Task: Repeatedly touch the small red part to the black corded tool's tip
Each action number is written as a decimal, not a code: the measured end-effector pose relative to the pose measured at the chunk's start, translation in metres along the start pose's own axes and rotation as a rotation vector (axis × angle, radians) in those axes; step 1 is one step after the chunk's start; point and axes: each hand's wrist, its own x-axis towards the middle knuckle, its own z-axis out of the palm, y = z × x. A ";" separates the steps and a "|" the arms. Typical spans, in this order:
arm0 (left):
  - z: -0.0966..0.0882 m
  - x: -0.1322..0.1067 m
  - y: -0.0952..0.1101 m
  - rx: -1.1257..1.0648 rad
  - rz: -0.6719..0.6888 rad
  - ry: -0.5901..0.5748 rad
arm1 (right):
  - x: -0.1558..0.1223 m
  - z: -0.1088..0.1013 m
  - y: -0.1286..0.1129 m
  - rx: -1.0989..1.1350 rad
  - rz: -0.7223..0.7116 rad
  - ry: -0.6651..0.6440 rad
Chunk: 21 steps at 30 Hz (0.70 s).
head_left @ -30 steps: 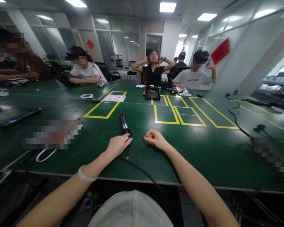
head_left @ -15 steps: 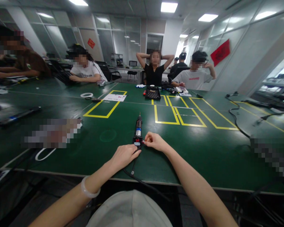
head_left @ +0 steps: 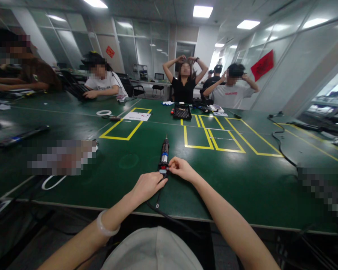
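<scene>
An electric screwdriver (head_left: 165,152) with a thin bit lies lengthwise on the green table (head_left: 242,187), its tip pointing away from me. Its near end looks opened up, with red and pale parts showing. My left hand (head_left: 148,186) is closed at that near end, thumb and fingers on the screwdriver where the black cable (head_left: 157,204) leaves it. On the other side, my right hand (head_left: 182,168) pinches at the screwdriver's right edge. Whatever sits between those fingertips is too small to make out.
Yellow tape outlines (head_left: 198,147) mark the table. Farther back are a black parts tray (head_left: 181,112) and a white sheet (head_left: 138,116). A blurred-out object (head_left: 62,157) lies left, a black cable (head_left: 278,138) right. Several people sit around the far side.
My right hand has shifted slightly left, closer against the screwdriver. My left hand stays in place. Across the table, two people have moved their raised arms.
</scene>
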 end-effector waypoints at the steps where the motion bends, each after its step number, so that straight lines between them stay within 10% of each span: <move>1: 0.000 -0.001 0.000 -0.009 -0.001 0.005 | 0.000 0.001 0.000 -0.003 -0.006 0.002; 14: -0.014 0.006 -0.018 -0.356 -0.293 0.196 | -0.002 0.007 0.001 0.100 -0.062 -0.024; 21: -0.025 0.030 -0.018 -0.073 -0.215 -0.081 | -0.008 0.006 -0.010 -0.044 -0.170 -0.057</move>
